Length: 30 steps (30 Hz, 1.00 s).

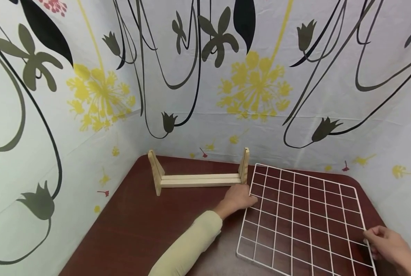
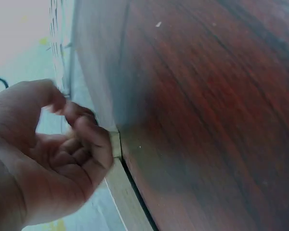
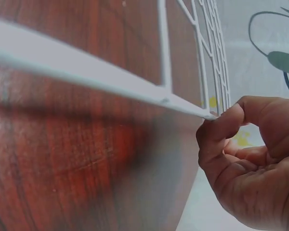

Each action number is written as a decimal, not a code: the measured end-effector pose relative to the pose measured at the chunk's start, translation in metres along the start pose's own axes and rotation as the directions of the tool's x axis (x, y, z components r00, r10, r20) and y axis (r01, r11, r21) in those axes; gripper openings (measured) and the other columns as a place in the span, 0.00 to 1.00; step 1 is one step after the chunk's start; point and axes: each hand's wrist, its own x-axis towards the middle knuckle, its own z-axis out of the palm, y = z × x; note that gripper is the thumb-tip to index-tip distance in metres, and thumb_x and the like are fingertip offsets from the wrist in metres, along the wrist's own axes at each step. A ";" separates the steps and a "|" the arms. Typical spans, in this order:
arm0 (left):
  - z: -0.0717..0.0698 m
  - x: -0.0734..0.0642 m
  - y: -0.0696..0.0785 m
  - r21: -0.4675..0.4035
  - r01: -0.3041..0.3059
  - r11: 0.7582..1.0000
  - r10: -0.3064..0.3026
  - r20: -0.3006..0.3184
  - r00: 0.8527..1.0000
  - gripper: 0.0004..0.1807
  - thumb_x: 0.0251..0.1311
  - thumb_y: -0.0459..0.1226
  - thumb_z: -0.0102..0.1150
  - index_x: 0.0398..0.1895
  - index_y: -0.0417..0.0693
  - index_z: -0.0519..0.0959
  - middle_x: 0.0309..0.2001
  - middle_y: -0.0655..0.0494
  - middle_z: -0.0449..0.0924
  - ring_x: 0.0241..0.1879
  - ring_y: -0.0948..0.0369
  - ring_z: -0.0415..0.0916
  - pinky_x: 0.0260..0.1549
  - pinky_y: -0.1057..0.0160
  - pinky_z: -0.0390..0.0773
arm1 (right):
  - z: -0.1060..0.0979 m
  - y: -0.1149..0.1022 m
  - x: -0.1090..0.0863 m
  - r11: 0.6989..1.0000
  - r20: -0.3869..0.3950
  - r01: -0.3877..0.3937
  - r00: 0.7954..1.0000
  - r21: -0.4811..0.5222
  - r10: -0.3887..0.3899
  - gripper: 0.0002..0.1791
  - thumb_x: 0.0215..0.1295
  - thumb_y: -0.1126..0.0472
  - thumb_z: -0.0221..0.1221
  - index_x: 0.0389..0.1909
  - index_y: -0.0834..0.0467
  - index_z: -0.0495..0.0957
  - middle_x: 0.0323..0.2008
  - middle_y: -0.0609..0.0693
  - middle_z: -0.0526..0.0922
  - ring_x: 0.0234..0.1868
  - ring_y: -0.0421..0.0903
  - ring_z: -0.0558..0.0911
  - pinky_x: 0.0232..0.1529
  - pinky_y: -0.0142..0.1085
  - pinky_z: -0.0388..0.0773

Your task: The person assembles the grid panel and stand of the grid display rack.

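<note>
A white wire grid panel (image 1: pixel 292 219) is held a little above the dark red table, with its shadow under the near bar in the right wrist view. My left hand (image 1: pixel 238 197) pinches its left edge between thumb and curled fingers, close to the right end of a pale wooden stand (image 1: pixel 202 180). In the left wrist view the fingers (image 2: pixel 94 144) overlap a piece of that wood; whether they touch it I cannot tell. On the opposite side my right hand (image 1: pixel 386 243) grips the panel's right edge, thumb against bent index finger (image 3: pixel 221 122).
The wooden stand has two upright end pieces joined by a crossbar, at the table's back left. Floral-patterned cloth (image 1: pixel 191 96) hangs close behind and on both sides of the dark red tabletop (image 1: pixel 129 234).
</note>
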 end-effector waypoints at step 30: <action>-0.117 -0.035 -0.036 -0.999 -0.030 0.013 0.232 -0.027 0.972 0.18 0.74 0.39 0.40 0.60 0.41 0.70 0.58 0.39 0.77 0.51 0.37 0.79 0.40 0.34 0.78 | -0.005 -0.077 -0.007 0.120 0.132 -0.066 0.692 0.991 -0.710 0.27 0.77 0.67 0.19 0.50 0.62 0.71 0.44 0.54 0.83 0.22 0.41 0.43 0.17 0.30 0.34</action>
